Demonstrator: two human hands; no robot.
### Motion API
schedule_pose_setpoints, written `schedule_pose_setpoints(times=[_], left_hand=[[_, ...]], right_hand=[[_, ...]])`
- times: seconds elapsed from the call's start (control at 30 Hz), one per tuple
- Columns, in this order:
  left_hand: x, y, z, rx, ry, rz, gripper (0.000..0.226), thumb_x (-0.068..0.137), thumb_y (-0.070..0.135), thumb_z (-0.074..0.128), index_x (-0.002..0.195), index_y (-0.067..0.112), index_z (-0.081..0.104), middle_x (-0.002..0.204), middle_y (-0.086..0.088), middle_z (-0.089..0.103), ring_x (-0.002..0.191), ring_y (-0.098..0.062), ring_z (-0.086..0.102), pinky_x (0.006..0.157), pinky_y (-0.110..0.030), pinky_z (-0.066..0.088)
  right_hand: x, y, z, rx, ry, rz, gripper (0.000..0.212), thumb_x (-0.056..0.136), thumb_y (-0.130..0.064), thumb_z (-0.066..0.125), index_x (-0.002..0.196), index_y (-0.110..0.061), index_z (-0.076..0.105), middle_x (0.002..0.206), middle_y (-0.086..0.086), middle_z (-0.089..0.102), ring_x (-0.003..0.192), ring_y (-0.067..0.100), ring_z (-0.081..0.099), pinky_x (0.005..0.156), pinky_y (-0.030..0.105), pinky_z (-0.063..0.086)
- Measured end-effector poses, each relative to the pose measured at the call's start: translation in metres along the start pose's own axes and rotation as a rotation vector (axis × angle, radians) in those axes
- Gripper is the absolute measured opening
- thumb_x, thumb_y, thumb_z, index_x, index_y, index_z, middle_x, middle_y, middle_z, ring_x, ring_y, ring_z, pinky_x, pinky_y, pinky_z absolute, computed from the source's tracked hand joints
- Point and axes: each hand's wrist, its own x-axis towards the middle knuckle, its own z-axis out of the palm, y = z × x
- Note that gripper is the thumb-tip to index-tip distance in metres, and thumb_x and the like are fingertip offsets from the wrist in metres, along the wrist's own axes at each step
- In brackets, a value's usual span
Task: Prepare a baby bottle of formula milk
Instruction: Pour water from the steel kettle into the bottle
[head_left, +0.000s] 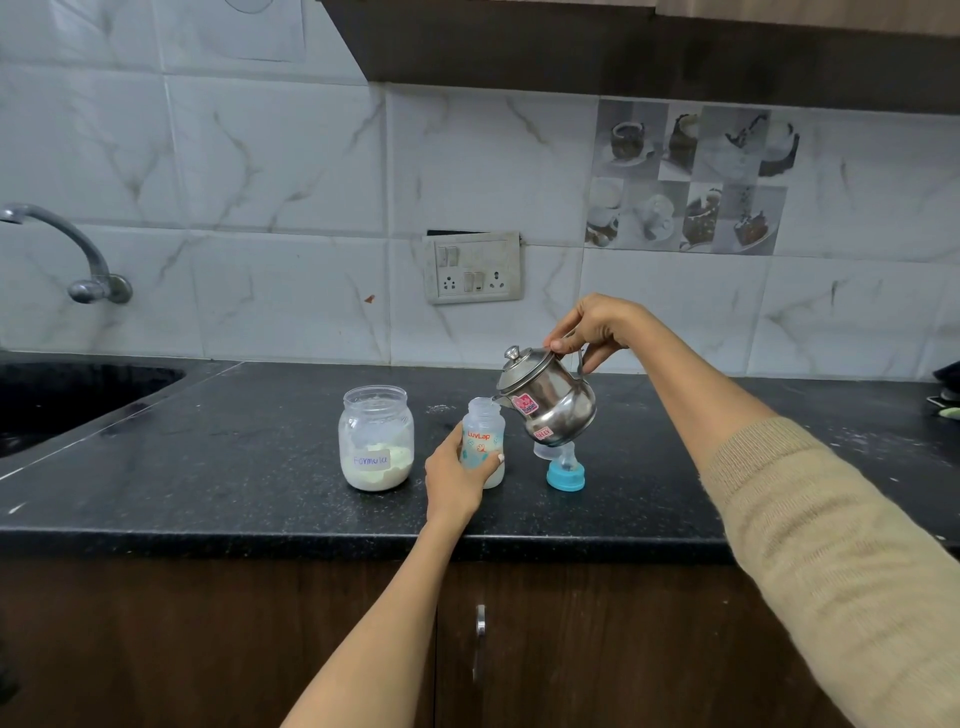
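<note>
1. Now the water step is on: the right hand (587, 325) grips the handle of a small steel kettle (545, 402), thumb pressed on the lid's rim, and tips it so the spout sits right at the mouth of the baby bottle (484, 441).
2. The left hand (457, 475) wraps its fingers round the bottle's lower body, steadying it upright on the black countertop (208, 467), near the front edge and between jar and teat.
3. Judging by the pale, cloudy look low in the bottle, something is already inside, though how much is hard to tell through the frosted plastic.
4. Still to come, it seems: scooping powder from the formula jar (376, 439), which stands open just left of the bottle, then screwing on the teat with its blue collar (566, 473), which waits just right of it, and shaking.
5. No scoop shows anywhere.
6. Materials: the kettle is polished, rounded steel with a knobbed lid and red stickers; the bottle is translucent, printed plastic with a threaded neck.
7. The jar is clear, wide-mouthed, dusted inside, holding cream-coloured powder under a handwritten label; the counter is speckled, glossy stone.
</note>
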Motion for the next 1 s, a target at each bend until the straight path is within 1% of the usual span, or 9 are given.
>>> schedule_pose_setpoints(times=[0.17,0.33,0.4,0.5,0.6,0.73,1.0], left_hand=[[-0.0003,0.0006,0.0002,0.005,-0.004,-0.012,0.070,0.080,0.020,0.073,0.142,0.015,0.040,0.138,-0.005,0.052,0.127,-0.020,0.048,0.106,-0.040,0.040],[-0.0007,0.0015,-0.0005,0.003,0.000,-0.014,0.070,0.080,0.019,0.072,0.142,0.014,0.039,0.139,-0.006,0.051,0.127,-0.020,0.047,0.106,-0.037,0.039],[-0.0009,0.0014,-0.0007,0.006,0.000,-0.002,0.069,0.081,0.019,0.072,0.141,0.014,0.039,0.138,-0.006,0.051,0.127,-0.020,0.048,0.105,-0.037,0.039],[-0.0014,0.0017,-0.0013,-0.003,0.001,0.001,0.068,0.080,0.018,0.072,0.140,0.014,0.041,0.137,-0.006,0.052,0.126,-0.020,0.049,0.105,-0.037,0.040],[-0.0018,0.0008,-0.0013,-0.014,-0.001,0.025,0.064,0.079,0.018,0.073,0.137,0.016,0.046,0.132,-0.005,0.058,0.121,-0.018,0.053,0.103,-0.037,0.043],[-0.0018,0.0011,-0.0013,-0.011,0.000,0.024,0.065,0.080,0.017,0.073,0.138,0.015,0.044,0.134,-0.005,0.055,0.124,-0.019,0.050,0.104,-0.036,0.041],[0.0000,-0.0008,-0.0008,-0.003,-0.001,0.014,0.067,0.080,0.019,0.073,0.140,0.016,0.042,0.137,-0.005,0.053,0.127,-0.019,0.048,0.106,-0.038,0.040]], right_hand=[[-0.0012,-0.0001,0.0001,0.003,-0.001,-0.009,0.028,0.084,-0.012,0.067,0.112,-0.011,0.069,0.130,0.020,0.057,0.092,0.036,0.065,0.055,0.026,0.057],[-0.0005,-0.0007,0.0003,-0.007,-0.004,-0.003,0.028,0.084,-0.012,0.067,0.112,-0.012,0.069,0.130,0.021,0.058,0.101,0.039,0.065,0.058,0.028,0.057],[-0.0006,-0.0011,-0.0001,-0.008,-0.005,-0.004,0.028,0.084,-0.012,0.068,0.111,-0.012,0.069,0.129,0.021,0.058,0.097,0.038,0.066,0.057,0.028,0.058],[0.0003,-0.0007,-0.0008,-0.007,-0.003,-0.013,0.028,0.083,-0.011,0.068,0.111,-0.011,0.069,0.128,0.020,0.059,0.086,0.034,0.066,0.056,0.028,0.058],[0.0026,0.0009,-0.0007,-0.010,0.003,-0.014,0.026,0.083,-0.012,0.068,0.109,-0.012,0.070,0.130,0.020,0.058,0.084,0.033,0.066,0.056,0.028,0.058],[0.0039,0.0019,-0.0011,-0.005,0.009,-0.021,0.026,0.083,-0.011,0.068,0.109,-0.011,0.070,0.129,0.020,0.058,0.075,0.030,0.065,0.054,0.027,0.058],[0.0058,0.0028,-0.0021,-0.006,0.010,-0.019,0.025,0.083,-0.011,0.069,0.107,-0.012,0.070,0.128,0.020,0.059,0.073,0.030,0.066,0.056,0.028,0.058]])
